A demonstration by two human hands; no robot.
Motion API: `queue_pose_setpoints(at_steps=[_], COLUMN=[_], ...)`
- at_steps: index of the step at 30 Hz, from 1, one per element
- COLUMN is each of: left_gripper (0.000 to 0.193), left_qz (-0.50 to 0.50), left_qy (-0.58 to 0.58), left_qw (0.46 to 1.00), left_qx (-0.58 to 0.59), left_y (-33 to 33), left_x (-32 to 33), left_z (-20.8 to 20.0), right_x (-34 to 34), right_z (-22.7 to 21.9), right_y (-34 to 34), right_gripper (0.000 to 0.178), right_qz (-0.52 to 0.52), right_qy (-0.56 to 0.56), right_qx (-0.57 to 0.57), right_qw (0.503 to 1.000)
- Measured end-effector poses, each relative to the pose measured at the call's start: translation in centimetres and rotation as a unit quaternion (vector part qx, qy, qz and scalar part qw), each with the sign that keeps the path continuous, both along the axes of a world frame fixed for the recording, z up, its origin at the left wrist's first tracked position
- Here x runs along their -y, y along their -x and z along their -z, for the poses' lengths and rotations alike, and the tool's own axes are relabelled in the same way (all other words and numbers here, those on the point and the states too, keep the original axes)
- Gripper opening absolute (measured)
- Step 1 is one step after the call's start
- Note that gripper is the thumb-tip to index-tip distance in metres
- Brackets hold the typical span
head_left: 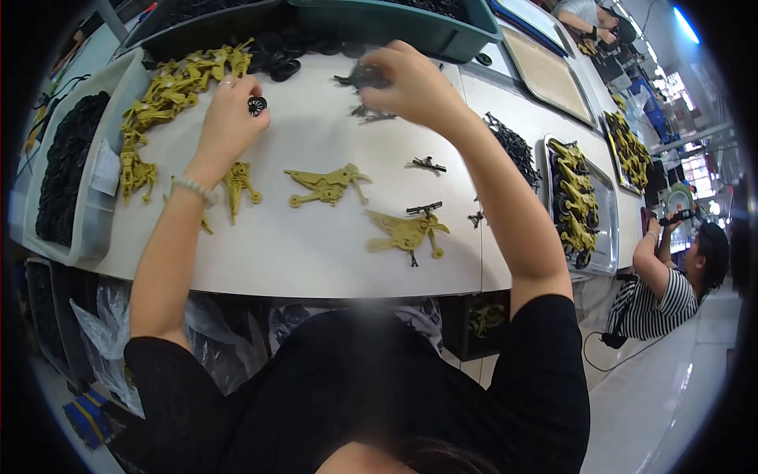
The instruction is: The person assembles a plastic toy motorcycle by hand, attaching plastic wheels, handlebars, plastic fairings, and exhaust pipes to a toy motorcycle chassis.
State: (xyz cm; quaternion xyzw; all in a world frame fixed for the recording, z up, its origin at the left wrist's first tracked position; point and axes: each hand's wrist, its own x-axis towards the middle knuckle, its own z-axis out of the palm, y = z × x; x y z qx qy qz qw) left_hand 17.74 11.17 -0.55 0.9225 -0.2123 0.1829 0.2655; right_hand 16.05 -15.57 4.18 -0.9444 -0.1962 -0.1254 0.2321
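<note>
My left hand [229, 114] is closed round a small black spoked wheel [257, 106], above the far left of the table. Farther right, my right hand [403, 83] is curled and smeared by motion. A dark blurred piece [368, 77] shows at its fingers, with small black parts [371, 114] just below. Between my arms lies a yellow-green toy motorbike frame [328, 186]. Nearer me, a second yellow-green frame [407, 233] has a black bar-shaped part [425, 208] at its top. Another black bar-shaped part [426, 164] lies loose beyond it.
Yellow-green frames [170, 91] and black wheels [276, 57] are heaped at the back left. A white bin [130, 79] stands left, green bins [450, 35] behind. Right are small black parts [512, 146] and a metal tray [606, 213] of assemblies. Two other people [671, 276] are at the right.
</note>
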Motion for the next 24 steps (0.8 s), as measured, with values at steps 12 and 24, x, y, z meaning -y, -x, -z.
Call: queue_pose_setpoints(at_steps=[12, 24], left_gripper=[0.029, 0.031], left_qz=[0.279, 0.251], left_qy=[0.148, 0.116], left_qw=[0.939, 0.95], left_qx=[-0.135, -0.143], left_y=[16.5, 16.6], left_x=[7.4, 8.0], left_z=[-0.3, 0.7], right_x=[5.8, 5.6], right_z=[3.3, 4.0], right_y=[21.3, 21.4], right_gripper=[0.051, 0.049], right_qz=[0.021, 0.008], right_qy=[-0.127, -0.048], right_qx=[-0.102, -0.077], right_qw=[0.986, 0.996])
